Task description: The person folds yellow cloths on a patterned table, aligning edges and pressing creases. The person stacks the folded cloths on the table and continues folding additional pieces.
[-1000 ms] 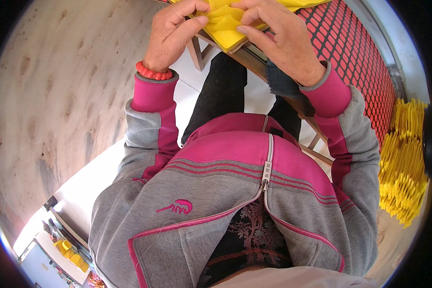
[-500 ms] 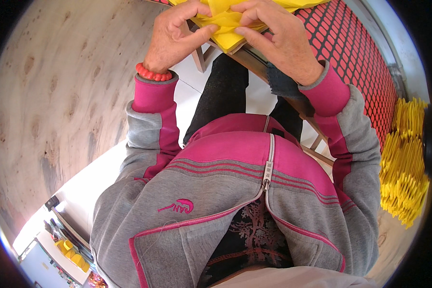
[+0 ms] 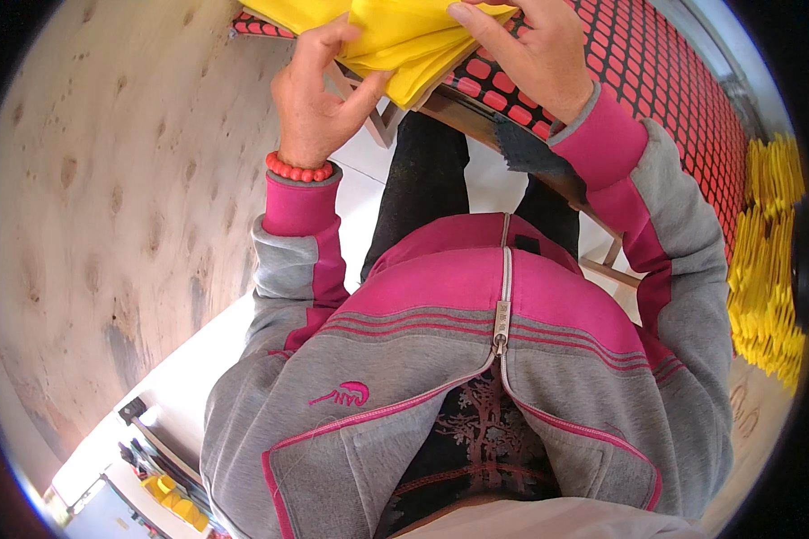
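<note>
Folded layers of thin yellow cloth (image 3: 404,54) lie at the top edge of the view, on the corner of a covered table. My left hand (image 3: 319,103), with a red bead bracelet at its wrist, rests at the cloth's left side. Its thumb and forefinger are spread apart against the layers, and the fingertip is slightly blurred. At the upper right, my right hand (image 3: 548,67) has a raised edge of the yellow cloth between thumb and fingers. The tips of its fingers are partly cut off by the frame.
A red cover with a black grid pattern (image 3: 656,108) lies over the table. At the far right hangs or stands a thick stack of yellow folded pieces (image 3: 764,278). Pale wood board (image 3: 126,180) spans the left. A dark cloth (image 3: 526,148) hangs at the table edge.
My hands have moved apart from their close pinch on the cloth. The right went up and right slightly, the left thumb and forefinger spread, and more of the folded layers shows.
</note>
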Available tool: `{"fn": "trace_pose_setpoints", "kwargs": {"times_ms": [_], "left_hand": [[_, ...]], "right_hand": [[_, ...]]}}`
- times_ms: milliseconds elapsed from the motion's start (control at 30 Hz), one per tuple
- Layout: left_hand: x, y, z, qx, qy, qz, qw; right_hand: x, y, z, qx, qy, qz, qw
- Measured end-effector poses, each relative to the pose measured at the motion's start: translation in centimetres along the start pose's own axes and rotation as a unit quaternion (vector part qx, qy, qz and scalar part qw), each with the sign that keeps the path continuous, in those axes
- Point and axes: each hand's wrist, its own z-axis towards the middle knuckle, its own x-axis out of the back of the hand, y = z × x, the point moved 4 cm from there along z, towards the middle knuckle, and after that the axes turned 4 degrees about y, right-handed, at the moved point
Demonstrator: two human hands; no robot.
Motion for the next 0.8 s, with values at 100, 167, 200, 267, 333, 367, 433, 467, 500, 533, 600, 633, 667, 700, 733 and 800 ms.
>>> {"fn": "trace_pose_setpoints", "kwargs": {"times_ms": [100, 167, 200, 267, 333, 367, 433, 467, 500, 533, 600, 633, 667, 700, 733, 800], "left_hand": [[-0.1, 0.4, 0.2, 0.032, 0.005, -0.049, 0.998], [-0.2, 0.6, 0.5, -0.004, -0.031, -0.018, 0.999], [0.0, 0.7, 0.7, -0.044, -0.059, 0.027, 0.997], [0.1, 0.8, 1.1, -0.086, -0.104, 0.086, 0.987], [0.1, 0.8, 1.3, -0.094, -0.139, 0.114, 0.979], [0.0, 0.8, 1.6, -0.101, -0.141, 0.128, 0.976], [-0.1, 1.1, 2.1, -0.121, -0.147, 0.157, 0.969], [-0.2, 1.4, 2.3, -0.139, -0.154, 0.172, 0.963], [-0.3, 1.7, 2.4, -0.153, -0.163, 0.188, 0.956], [-0.3, 1.8, 2.6, -0.167, -0.171, 0.203, 0.95], [-0.5, 1.9, 2.9, -0.19, -0.194, 0.225, 0.936], [-0.5, 1.8, 3.1, -0.197, -0.208, 0.238, 0.928], [-0.4, 1.6, 3.4, -0.2, -0.205, 0.225, 0.931], [-0.3, 1.4, 3.7, -0.198, -0.204, 0.214, 0.935], [-0.2, 1.2, 4.1, -0.196, -0.203, 0.203, 0.938], [0.1, 0.4, 5.2, -0.15, -0.195, 0.153, 0.957]], "right_hand": [[0.3, 0.6, 0.1, 0.005, 0.021, -0.013, 1.0], [0.8, 0.9, 0.4, 0.01, 0.033, -0.02, 0.999], [1.1, 1.0, 0.6, 0.013, 0.039, -0.024, 0.999], [2.1, 1.3, 1.2, 0.018, 0.06, -0.042, 0.997], [3.5, 1.8, 1.8, 0.012, 0.079, -0.056, 0.995], [4.4, 2.1, 2.1, 0.004, 0.088, -0.061, 0.994], [5.7, 2.9, 2.4, -0.031, 0.107, -0.036, 0.993], [6.3, 3.2, 2.4, -0.044, 0.114, -0.025, 0.992], [6.7, 3.5, 2.4, -0.059, 0.12, -0.013, 0.991], [7.2, 3.7, 2.4, -0.074, 0.125, -0.002, 0.989], [7.8, 4.2, 2.3, -0.106, 0.115, 0.012, 0.988], [8.1, 4.3, 2.1, -0.124, 0.11, 0.025, 0.986], [8.4, 4.4, 1.8, -0.142, 0.106, 0.037, 0.983], [8.6, 4.4, 1.7, -0.122, 0.103, 0.04, 0.986], [9.0, 4.5, 1.4, -0.138, 0.092, 0.016, 0.986], [10.0, 4.7, 0.3, -0.169, 0.069, -0.033, 0.983]]}}
